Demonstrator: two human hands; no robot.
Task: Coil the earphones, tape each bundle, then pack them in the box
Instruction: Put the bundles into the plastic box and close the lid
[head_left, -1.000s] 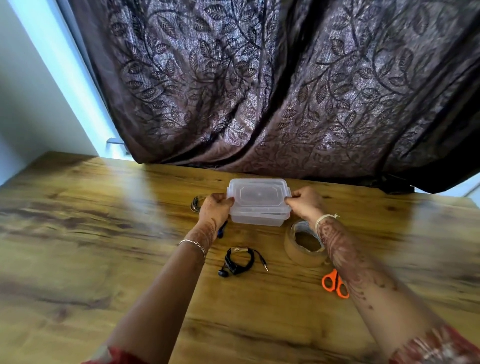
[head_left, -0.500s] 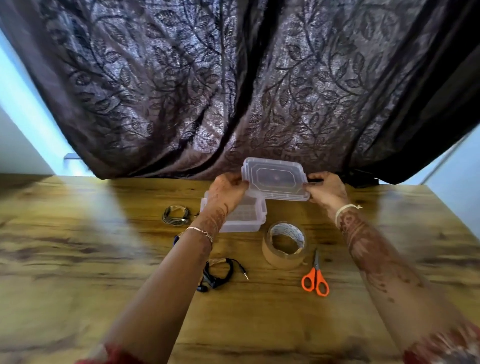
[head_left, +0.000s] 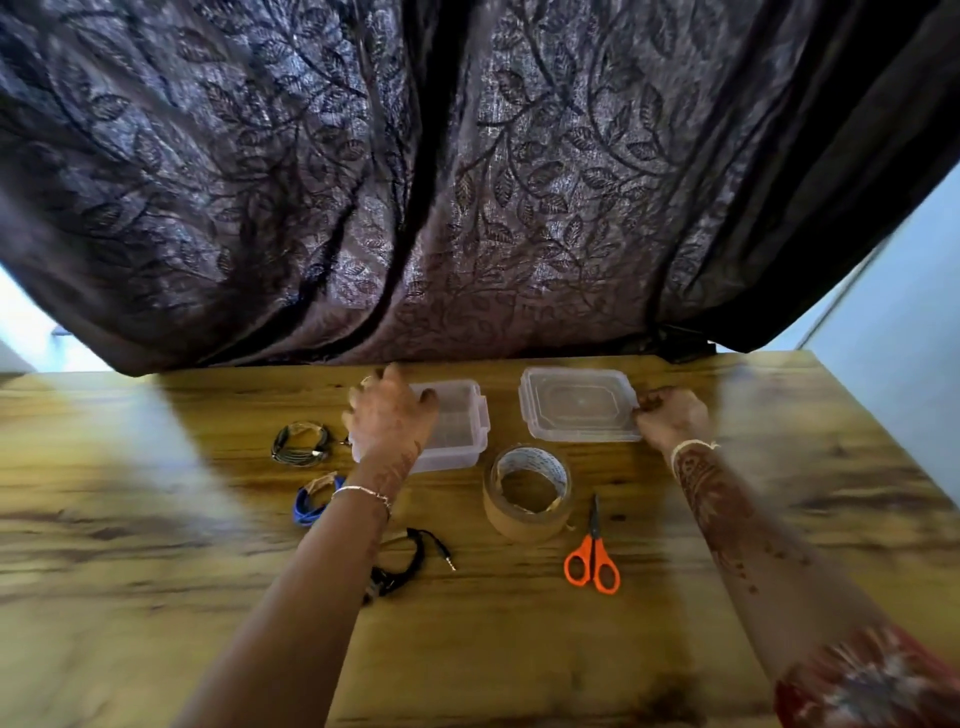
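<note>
Wooden counter (head_left: 156, 571) carries the open box (head_left: 467, 441) at centre, left hand (head_left: 389, 415) over it, fingers spread. Grey bundle (head_left: 300, 443), blue bundle (head_left: 313, 500) and black bundle (head_left: 410, 564) lie left of it. The right hand (head_left: 672, 418) pinches the lid (head_left: 579, 405) at right, with tape roll (head_left: 527, 493) and scissors (head_left: 592, 561) below.

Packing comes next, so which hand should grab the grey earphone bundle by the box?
Left. The left hand is beside the grey bundle; the right hand grips the lid beyond the box.

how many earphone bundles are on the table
3: grey bundle left of the box; blue bundle nearer, beside the left wrist; black bundle nearest, partly behind the left forearm. The left hand covers part of the box, so another may be hidden.
</note>
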